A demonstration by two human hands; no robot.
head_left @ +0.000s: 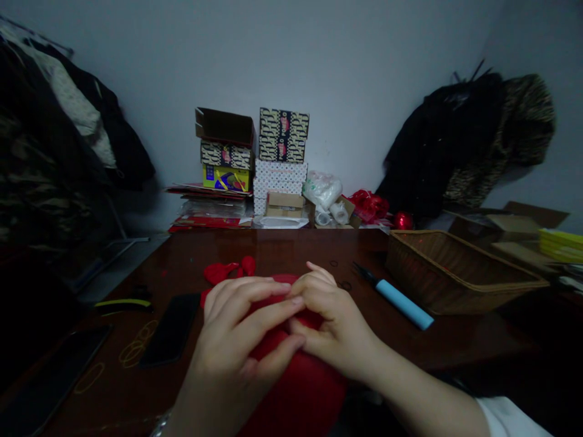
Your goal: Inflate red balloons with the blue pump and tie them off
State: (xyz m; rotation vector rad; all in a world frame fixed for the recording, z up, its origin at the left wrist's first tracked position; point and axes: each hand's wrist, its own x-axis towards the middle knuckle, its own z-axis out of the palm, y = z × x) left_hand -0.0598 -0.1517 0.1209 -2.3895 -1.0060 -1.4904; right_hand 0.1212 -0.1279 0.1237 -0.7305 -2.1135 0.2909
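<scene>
A large round red object, which looks like a balloon, is below and between my hands at the table's near edge. My left hand lies over its left side with fingers curved round it. From the right, my right hand grips its top, fingertips meeting those of the left hand. What the fingertips pinch is hidden. Small red balloons rest on the table just beyond my left hand.
On the brown table are a blue-handled tool, a wicker basket at right, a black phone, rubber bands and a dark flat device at left. Boxes stand behind.
</scene>
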